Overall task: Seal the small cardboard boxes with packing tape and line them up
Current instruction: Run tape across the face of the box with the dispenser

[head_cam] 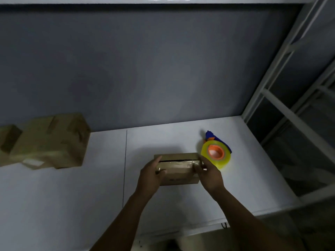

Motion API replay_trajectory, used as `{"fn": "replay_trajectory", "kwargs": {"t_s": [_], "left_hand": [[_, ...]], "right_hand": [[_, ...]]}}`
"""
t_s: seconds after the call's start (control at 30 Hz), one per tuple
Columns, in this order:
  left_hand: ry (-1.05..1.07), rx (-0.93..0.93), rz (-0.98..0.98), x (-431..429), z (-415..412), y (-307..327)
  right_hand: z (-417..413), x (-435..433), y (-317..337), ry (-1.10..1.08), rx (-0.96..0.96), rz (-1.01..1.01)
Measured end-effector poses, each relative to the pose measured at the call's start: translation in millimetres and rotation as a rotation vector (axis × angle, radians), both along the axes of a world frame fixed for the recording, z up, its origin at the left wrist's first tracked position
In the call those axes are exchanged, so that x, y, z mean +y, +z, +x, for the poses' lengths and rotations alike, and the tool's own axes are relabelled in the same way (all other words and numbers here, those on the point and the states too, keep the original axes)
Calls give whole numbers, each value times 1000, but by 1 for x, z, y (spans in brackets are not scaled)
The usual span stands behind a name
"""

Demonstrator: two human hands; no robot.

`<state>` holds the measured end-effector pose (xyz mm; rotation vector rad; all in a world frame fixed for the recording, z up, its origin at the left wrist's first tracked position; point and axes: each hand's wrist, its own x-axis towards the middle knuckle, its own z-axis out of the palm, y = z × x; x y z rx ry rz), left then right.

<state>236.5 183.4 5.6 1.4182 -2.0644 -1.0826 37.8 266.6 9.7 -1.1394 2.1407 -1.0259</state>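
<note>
Well left, back edge: stack of cardboard boxes, taped, piled against the wall on the bench; blurred, so the count is unclear
Left hand: grips the left end of the small cardboard box; fingers curled over the top, thumb on the near face
Box: sits near the middle of the bench, well apart from the stack, long side towards the person; a strip of clear tape runs along its top; a dark gap shows at the flap seam just behind the strip, so the seal looks unfinished
Handling: probably light and fairly stiff, though the flaps will give under pressure; best held by the two short ends, as now; the glossy tape is slippery on top and sticky below, so smooth it flat and leave the edge down
Right hand: fingers curled round the right end of the box where the strip ends; whether they pinch the tape or only press it, I cannot tell
Tape dispenser: yellowish roll, orange core, blue handle; just beside the box's right end
Right edge: metal rack
</note>
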Motion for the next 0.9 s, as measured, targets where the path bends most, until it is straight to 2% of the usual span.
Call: {"fn": "replay_trajectory", "kwargs": {"t_s": [0.3, 0.63, 0.9], "left_hand": [[-51, 5, -27, -89, -65, -16], [15, -135, -19, -96, -83, -44], [160, -136, -85, -74, -91, -46]], "right_hand": [[-66, -73, -14, 32, 84, 89], [-99, -106, -40, 82, 240, 201], [-103, -99, -44, 105, 100, 67]]}}
